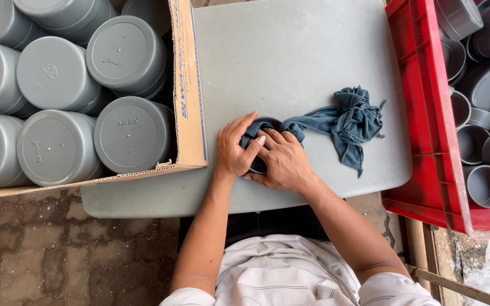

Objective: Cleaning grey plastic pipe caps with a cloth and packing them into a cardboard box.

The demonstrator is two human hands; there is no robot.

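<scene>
A grey cap [260,164] is gripped from its left by the left hand [235,148]; a blue rag [344,122], trailing rightward, is pressed onto it by the right hand [282,161], fingers flat.

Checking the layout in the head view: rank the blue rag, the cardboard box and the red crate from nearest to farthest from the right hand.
1. Blue rag: under the right hand, trailing right.
2. Cardboard box: left, beyond the left hand.
3. Red crate: far right.
</scene>
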